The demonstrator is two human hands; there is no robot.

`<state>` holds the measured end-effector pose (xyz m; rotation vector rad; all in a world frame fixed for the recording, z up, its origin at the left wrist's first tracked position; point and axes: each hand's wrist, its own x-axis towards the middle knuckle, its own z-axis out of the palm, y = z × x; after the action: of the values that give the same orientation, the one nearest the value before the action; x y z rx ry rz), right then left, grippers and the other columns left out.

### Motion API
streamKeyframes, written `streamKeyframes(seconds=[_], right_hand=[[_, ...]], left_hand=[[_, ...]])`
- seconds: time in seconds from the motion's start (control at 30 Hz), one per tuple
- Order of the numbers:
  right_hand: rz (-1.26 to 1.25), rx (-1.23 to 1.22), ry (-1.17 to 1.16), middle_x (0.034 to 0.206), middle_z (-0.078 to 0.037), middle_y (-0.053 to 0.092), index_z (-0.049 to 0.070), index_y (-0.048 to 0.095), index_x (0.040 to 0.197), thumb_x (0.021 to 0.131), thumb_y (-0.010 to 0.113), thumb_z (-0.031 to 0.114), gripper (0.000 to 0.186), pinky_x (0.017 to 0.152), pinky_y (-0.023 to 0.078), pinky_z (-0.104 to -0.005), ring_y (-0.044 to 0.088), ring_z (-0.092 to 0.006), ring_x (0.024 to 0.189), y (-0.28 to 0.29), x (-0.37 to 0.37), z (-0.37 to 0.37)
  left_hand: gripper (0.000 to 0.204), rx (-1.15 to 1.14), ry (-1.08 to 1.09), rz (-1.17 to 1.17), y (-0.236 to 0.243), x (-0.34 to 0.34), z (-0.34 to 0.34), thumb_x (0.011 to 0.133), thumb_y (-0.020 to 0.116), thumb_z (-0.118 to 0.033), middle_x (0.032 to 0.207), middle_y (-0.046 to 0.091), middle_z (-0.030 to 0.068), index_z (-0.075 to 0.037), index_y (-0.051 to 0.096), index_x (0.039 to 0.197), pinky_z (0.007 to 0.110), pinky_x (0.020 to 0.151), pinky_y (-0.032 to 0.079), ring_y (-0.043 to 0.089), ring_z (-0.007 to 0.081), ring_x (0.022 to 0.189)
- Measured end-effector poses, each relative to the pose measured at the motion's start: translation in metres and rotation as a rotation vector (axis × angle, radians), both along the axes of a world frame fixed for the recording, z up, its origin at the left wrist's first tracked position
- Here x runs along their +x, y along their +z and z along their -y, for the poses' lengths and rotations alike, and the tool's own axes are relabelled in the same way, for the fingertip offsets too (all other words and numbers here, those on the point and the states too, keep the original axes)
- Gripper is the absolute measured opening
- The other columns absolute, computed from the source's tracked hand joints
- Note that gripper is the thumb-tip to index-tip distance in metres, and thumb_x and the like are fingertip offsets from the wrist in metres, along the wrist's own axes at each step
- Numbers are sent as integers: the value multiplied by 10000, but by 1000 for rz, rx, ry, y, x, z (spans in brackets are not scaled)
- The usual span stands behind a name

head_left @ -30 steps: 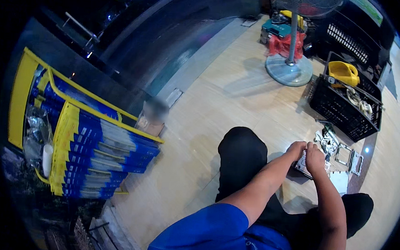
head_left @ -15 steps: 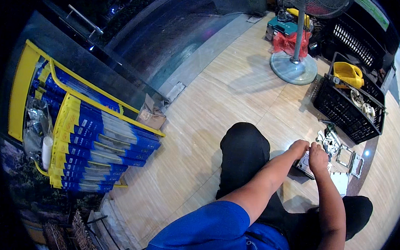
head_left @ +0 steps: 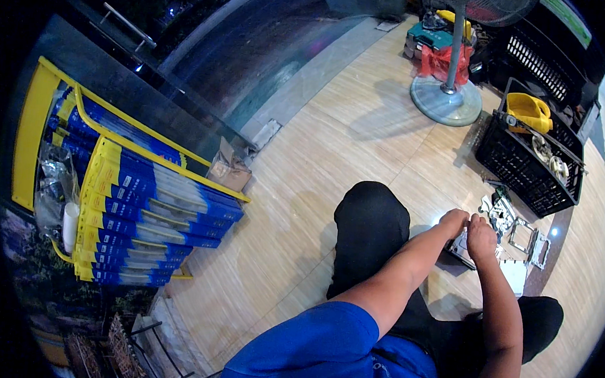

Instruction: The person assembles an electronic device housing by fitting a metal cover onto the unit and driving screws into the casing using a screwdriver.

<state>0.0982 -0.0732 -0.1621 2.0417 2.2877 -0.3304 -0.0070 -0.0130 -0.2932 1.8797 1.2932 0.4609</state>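
My left hand (head_left: pixel 454 223) and my right hand (head_left: pixel 482 239) meet with curled fingers over a whitish metal device on a dark base (head_left: pixel 460 253), between my legs. What their fingertips pinch is too small to make out. Beyond them lies a pile of white and dark loose parts (head_left: pixel 497 211), with rectangular white frames (head_left: pixel 539 250) to its right and a flat white plate (head_left: pixel 511 279) beside my right forearm. My hands hide much of the device.
A black crate (head_left: pixel 526 172) holds a yellow jug (head_left: pixel 529 104) and cables. Behind it are a fan stand (head_left: pixel 444 104), teal case (head_left: pixel 424 39) and red bag (head_left: pixel 443 60). At left stand a yellow rack of blue packages (head_left: pixel 152 223) and cardboard box (head_left: pixel 229 172).
The view has shifted slightly, moving the surroundings in frame. My hands remain together over the device, fingers curled, with very little visible movement.
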Motion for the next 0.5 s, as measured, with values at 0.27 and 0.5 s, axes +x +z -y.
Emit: streamKeyframes(seconds=[0.27, 0.5], right_hand=[[-142, 202, 202, 968, -177, 597, 32, 517, 1044, 867, 505, 57, 180, 738, 532, -423, 635, -345, 886, -10, 5, 3], [-54, 36, 39, 954, -196, 620, 32, 518, 1036, 889, 487, 67, 154, 727, 537, -422, 651, -342, 888, -2, 0, 2]], left_hand=[[166, 34, -9, 35, -12, 1, -1, 851, 559, -159, 1002, 686, 178, -125, 704, 924, 431, 830, 524, 651, 355, 969], [126, -114, -33, -96, -2, 3, -2, 824, 605, -124, 988, 686, 178, -113, 699, 907, 439, 817, 526, 653, 366, 943]])
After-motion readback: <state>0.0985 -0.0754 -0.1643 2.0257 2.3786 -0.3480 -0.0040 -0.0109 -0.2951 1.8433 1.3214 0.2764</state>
